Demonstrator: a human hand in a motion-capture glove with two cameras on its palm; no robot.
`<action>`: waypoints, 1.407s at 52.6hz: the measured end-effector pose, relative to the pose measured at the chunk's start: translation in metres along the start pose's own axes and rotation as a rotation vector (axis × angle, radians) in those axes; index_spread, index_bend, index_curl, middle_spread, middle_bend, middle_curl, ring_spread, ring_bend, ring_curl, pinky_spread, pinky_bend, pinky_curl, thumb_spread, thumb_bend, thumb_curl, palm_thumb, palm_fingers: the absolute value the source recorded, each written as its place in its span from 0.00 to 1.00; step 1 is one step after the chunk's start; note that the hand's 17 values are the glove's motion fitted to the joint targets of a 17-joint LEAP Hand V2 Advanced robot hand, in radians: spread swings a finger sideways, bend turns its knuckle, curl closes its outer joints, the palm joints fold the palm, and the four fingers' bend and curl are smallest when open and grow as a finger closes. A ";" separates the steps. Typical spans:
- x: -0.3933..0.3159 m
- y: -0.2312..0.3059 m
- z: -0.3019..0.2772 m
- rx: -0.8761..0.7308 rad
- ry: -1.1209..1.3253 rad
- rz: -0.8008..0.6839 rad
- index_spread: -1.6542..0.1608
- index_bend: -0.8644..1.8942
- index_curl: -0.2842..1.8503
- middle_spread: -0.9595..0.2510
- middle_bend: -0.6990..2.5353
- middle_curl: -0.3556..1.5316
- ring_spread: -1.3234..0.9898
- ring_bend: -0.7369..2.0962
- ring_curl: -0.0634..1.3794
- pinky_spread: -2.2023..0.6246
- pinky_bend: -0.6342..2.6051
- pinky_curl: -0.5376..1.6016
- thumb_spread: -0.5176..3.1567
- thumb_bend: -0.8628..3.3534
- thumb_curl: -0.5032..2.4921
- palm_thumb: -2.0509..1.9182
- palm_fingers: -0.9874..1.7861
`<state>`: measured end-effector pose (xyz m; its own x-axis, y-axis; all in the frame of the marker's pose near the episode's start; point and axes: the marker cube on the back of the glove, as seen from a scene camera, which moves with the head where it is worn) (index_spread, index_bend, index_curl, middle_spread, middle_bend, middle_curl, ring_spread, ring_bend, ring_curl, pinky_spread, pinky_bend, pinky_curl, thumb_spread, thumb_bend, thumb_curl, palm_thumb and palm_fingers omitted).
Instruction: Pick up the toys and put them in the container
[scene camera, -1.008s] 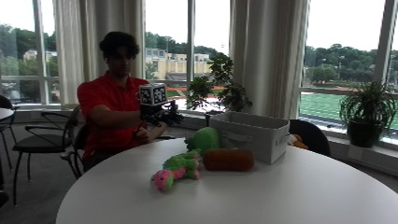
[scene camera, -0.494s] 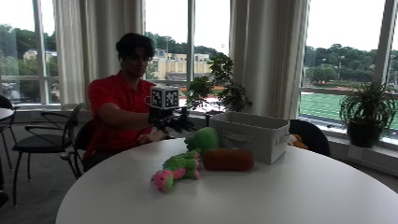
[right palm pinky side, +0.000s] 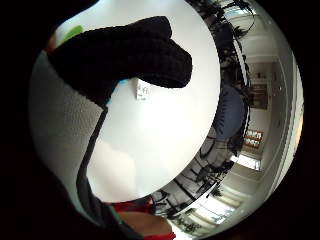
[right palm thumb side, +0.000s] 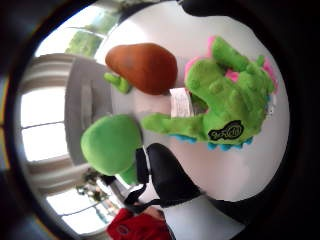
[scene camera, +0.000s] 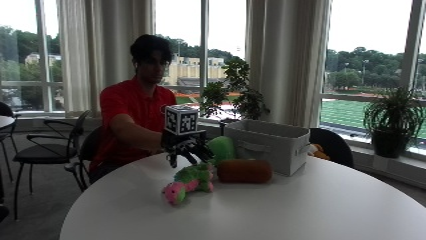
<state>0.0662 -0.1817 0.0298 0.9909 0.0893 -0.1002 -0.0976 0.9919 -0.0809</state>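
My black-gloved right hand hangs above the round white surface, fingers spread and pointing down, holding nothing. It is just over the green and pink plush dinosaur, which lies on its side on the surface; in the thumb-side palm view the dinosaur fills much of the picture, with a white tag beside it. Just past it lies a brown oblong plush toy, touching or nearly touching the grey fabric container. A round green plush toy sits beside the container, near my fingers.
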 end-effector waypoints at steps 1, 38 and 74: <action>0.000 -0.002 0.001 -0.002 0.002 0.002 0.71 0.36 0.26 0.68 0.27 0.35 0.50 0.34 0.25 0.81 0.48 0.45 0.42 0.19 0.25 0.51 0.34; 0.000 -0.041 0.060 -0.309 0.102 0.120 0.72 0.34 0.24 0.75 0.24 0.31 0.56 0.33 0.27 0.81 0.60 0.47 0.43 0.20 0.26 0.51 0.27; -0.003 -0.031 0.061 -0.365 0.130 0.159 0.69 0.37 0.21 0.75 0.32 0.36 0.56 0.48 0.33 0.80 0.60 0.44 0.46 0.20 0.27 0.52 0.35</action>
<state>0.0721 -0.2073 0.0927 0.9434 0.2032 -0.2621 -0.2975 0.8675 -0.3986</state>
